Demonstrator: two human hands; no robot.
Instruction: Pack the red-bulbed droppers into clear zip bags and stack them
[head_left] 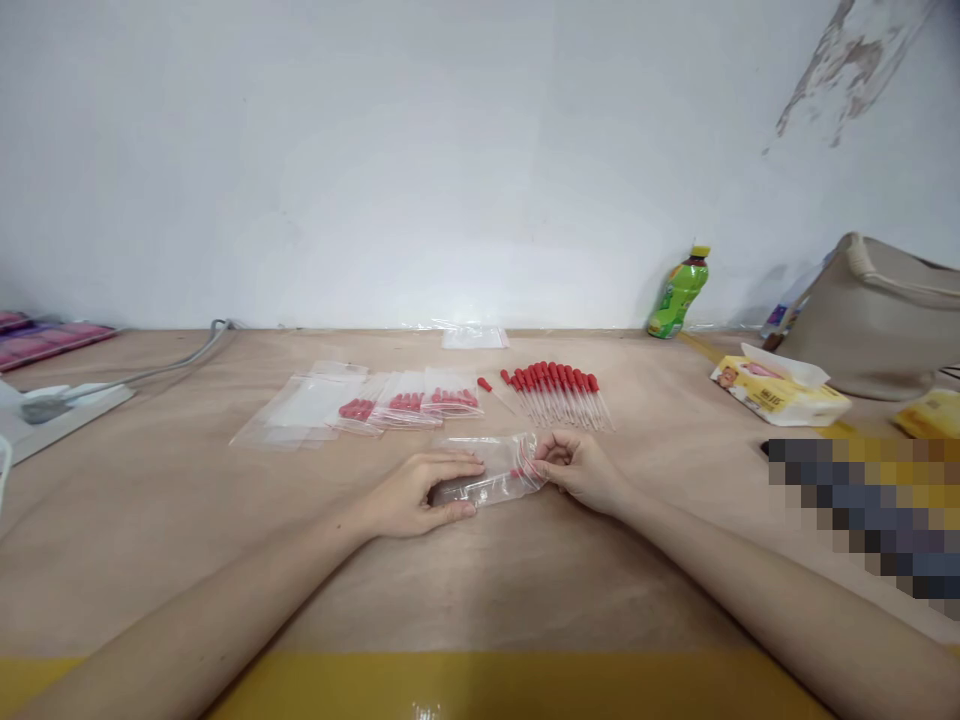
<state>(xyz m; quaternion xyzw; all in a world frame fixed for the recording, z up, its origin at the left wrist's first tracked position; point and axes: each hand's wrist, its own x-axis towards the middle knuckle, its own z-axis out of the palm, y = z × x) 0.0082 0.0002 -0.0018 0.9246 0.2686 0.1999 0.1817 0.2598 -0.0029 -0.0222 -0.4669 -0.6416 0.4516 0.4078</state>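
Observation:
A clear zip bag (491,485) lies flat on the table between my hands, with a bit of red showing near its right end. My left hand (427,490) rests on the bag's left part, fingers stretched out and thumb apart. At the bag's right end, my right hand (574,468) pinches the edge with the red-lined closure between thumb and fingers. Beyond the bag lies a row of red-bulbed droppers (559,385) with clear stems. One single dropper (485,384) lies to their left. Filled zip bags (405,402) with red bulbs inside overlap farther left.
Flat clear bags (307,405) are stacked at the left, and another bag (475,338) lies by the wall. At the right stand a green bottle (679,295), a tissue pack (780,388) and a beige handbag (885,310). A cable (172,362) runs along the left side.

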